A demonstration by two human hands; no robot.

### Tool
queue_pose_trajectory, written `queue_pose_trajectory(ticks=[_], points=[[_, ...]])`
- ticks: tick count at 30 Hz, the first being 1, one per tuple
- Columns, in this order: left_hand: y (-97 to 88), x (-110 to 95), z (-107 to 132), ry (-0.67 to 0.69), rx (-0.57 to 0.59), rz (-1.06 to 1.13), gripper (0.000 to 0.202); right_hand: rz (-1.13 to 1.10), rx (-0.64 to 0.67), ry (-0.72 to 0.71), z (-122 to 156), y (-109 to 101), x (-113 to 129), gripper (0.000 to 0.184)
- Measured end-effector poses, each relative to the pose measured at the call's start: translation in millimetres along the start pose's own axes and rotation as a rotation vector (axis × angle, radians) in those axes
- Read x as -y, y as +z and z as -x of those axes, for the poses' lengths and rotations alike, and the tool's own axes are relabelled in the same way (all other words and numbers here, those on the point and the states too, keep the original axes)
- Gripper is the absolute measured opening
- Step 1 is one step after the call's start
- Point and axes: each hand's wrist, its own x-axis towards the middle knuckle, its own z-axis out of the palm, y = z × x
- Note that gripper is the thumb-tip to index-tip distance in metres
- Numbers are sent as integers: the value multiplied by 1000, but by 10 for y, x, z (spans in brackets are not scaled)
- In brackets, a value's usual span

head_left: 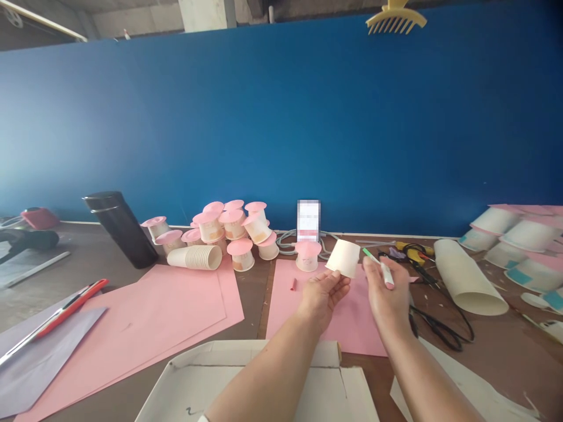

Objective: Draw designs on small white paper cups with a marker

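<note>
My left hand (322,296) holds a small white paper cup (343,258) by its rim, bottom tilted up and away from me. My right hand (387,293) is closed around a marker pen (382,270) with a green tip, its point just right of the cup. Both hands hover over a pink paper sheet (352,319) on the brown table. Behind the cup stands one finished cup with a pink lid (307,255).
A pile of pink-lidded cups (229,228) and a lying stack of cups (196,257) sit left of centre, by a black flask (121,228). Black scissors (440,328), a stack of cups (468,275), more cups (519,246), a white box (259,387) and a red utility knife (57,313) lie around.
</note>
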Motion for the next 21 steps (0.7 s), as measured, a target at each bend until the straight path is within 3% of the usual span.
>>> queue_pose_trajectory(ticks=[2, 4, 7, 11, 21], points=[[-7, -9, -6, 24, -11, 11, 18, -16, -58, -16, 13, -46, 141, 45], [-15, -11, -11, 42, -12, 19, 19, -91, 14, -88, 61, -70, 260, 37], [-25, -2, -21, 67, 11, 29, 22, -31, 196, -236, 164, -59, 362, 31], [-35, 8, -35, 117, 52, 10, 24, 72, 217, -446, 233, -25, 369, 23], [-46, 25, -73, 156, 75, -60, 26, 244, 169, -449, 199, -18, 325, 19]])
